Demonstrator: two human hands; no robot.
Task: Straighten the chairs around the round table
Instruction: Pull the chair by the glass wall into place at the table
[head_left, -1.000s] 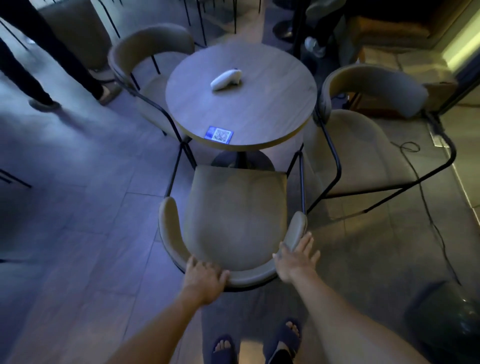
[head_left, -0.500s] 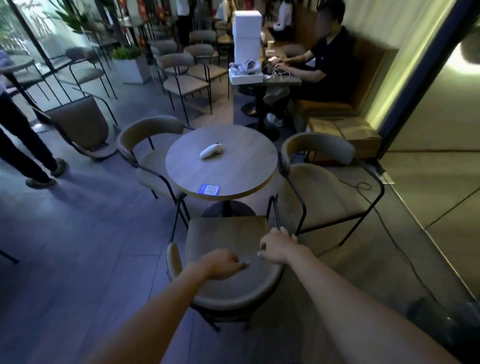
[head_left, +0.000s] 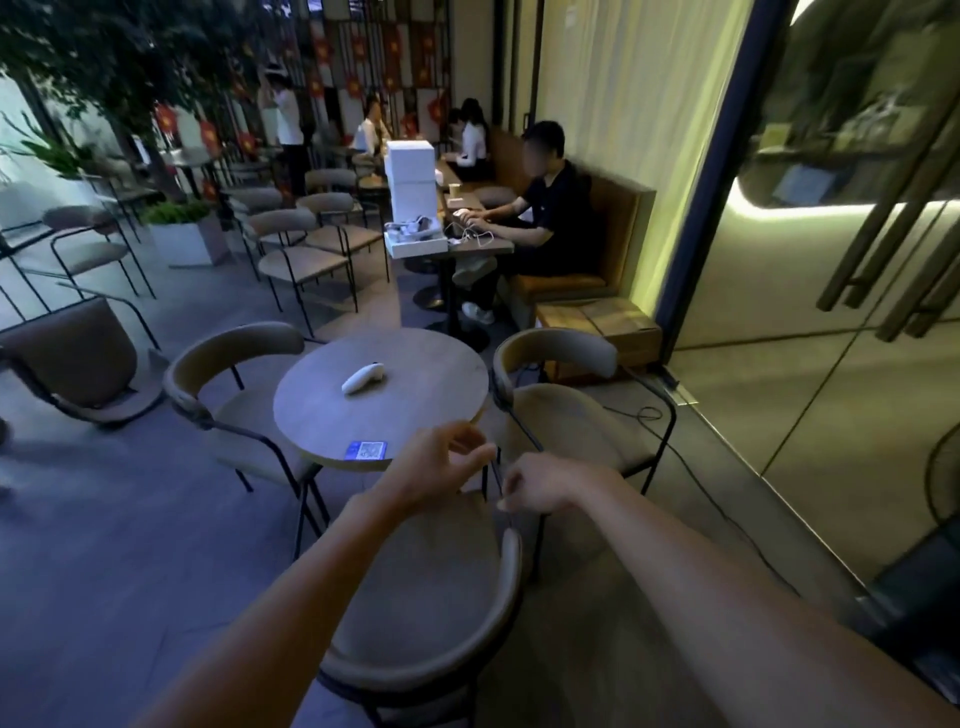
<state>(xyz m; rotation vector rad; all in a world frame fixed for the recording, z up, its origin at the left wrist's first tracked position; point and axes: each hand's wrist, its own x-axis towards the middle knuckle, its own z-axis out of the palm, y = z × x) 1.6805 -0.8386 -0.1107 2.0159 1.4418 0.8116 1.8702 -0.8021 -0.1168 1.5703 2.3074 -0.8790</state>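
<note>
The round wooden table carries a white controller and a blue sticker. Three beige chairs with black frames surround it. The near chair is tucked toward the table, its curved back toward me. The left chair and the right chair flank the table. My left hand hovers over the near chair's seat at the table edge, fingers apart, holding nothing. My right hand hangs beside it with fingers curled in, next to the chair's thin black frame rod.
A person sits typing at a table with white boxes behind the round table. A wooden box and a cable lie right of the right chair. A glass wall runs along the right. More chairs and a planter stand at the back left.
Both hands have come off the near chair's backrest and moved forward over its seat. The view has tilted up from the chair to the room.
</note>
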